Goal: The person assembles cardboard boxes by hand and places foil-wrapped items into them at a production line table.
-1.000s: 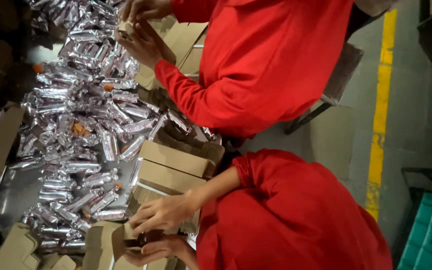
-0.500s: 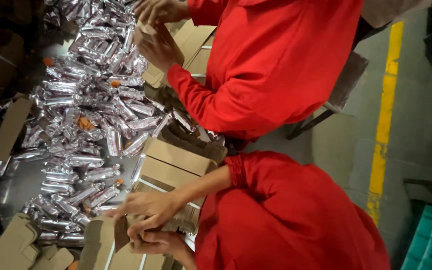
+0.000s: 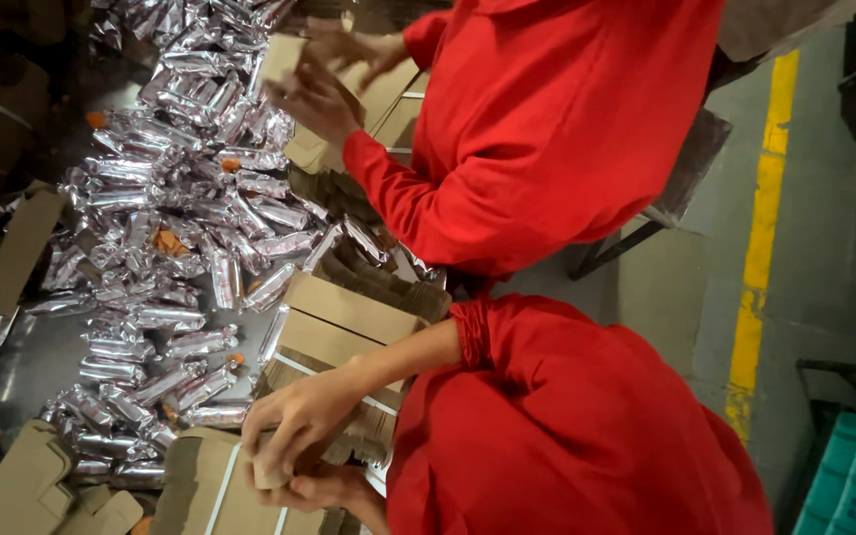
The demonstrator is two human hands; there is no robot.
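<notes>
— Where do we have the small carton [image 3: 271,468] just now?

— At the near edge of the scene, between our two hands. Our right hand [image 3: 299,416] lies over it from the far side with its fingers curled round the top. Our left hand [image 3: 327,490] comes under it from the near side, and its fingers close on the bottom. So both hands are gripping it and neither is spread open.

— Which way does it lie from our fingers?

— It pokes out to the left of both hands, toward the heap of silver foil packets [image 3: 180,228] on the metal table [image 3: 42,352]. As far as we can see, its long axis runs near to far, across our fingers, but the hands cover much of it.

— And which hand is closer to the packets?

— The right one. It reaches further left and further out, and the nearest packets lie just beyond its knuckles. The left hand sits tucked close to our body.

— What else is around us?

— A stack of flat carton blanks [image 3: 344,317] rests just far of our right forearm. Folded brown boxes [image 3: 22,476] lie at the near left. At the far end a co-worker's hands [image 3: 314,94] hold another carton [image 3: 282,57], well apart from ours.
</notes>
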